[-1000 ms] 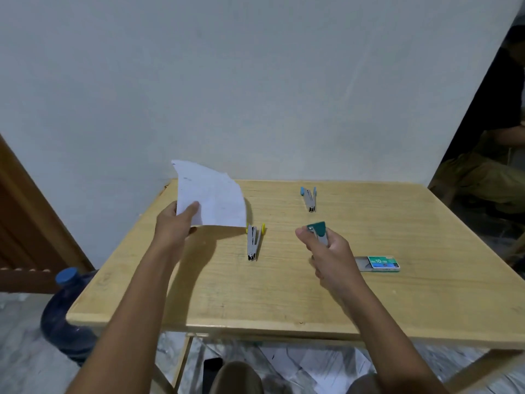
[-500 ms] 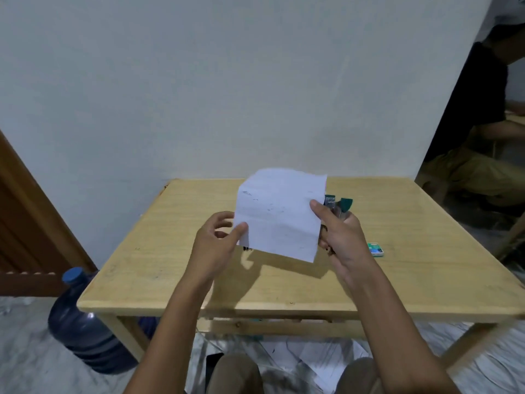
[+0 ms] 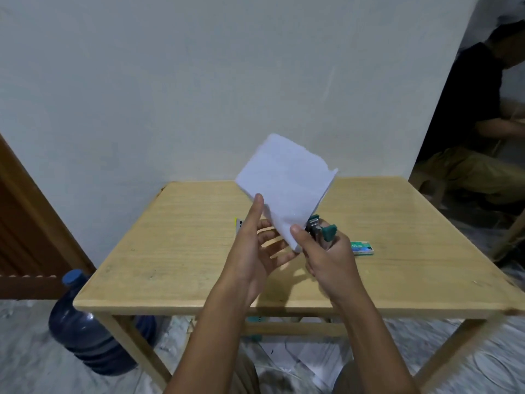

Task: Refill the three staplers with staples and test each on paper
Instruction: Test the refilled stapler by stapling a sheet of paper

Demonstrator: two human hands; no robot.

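At the left, a large blue plastic water jug point(image 3: 85, 331) is seen on the floor beside the pale wooden table point(image 3: 176, 251). A yellow-tipped stapler point(image 3: 238, 224) is mostly hidden behind the left hand point(image 3: 255, 251). That hand is held slack and grips nothing, its thumb straight against the left edge of the creased white sheet of paper point(image 3: 287, 189) and its fingers spread loosely below. The sheet is lifted above the table, and its lower corner is pinched by the right thumb against the teal-capped metal stapler point(image 3: 319, 230), round which the right hand point(image 3: 329, 260) is curled. A teal cardboard staple box point(image 3: 362, 248) lies on the table just right of that hand; the third stapler cannot be seen. The test of this stapler is judged to be in hand. The corner should be fed fully between the stapler's arms, the sheet steadied by the left hand, and one firm squeeze given, with fingertips kept clear of the mouth.
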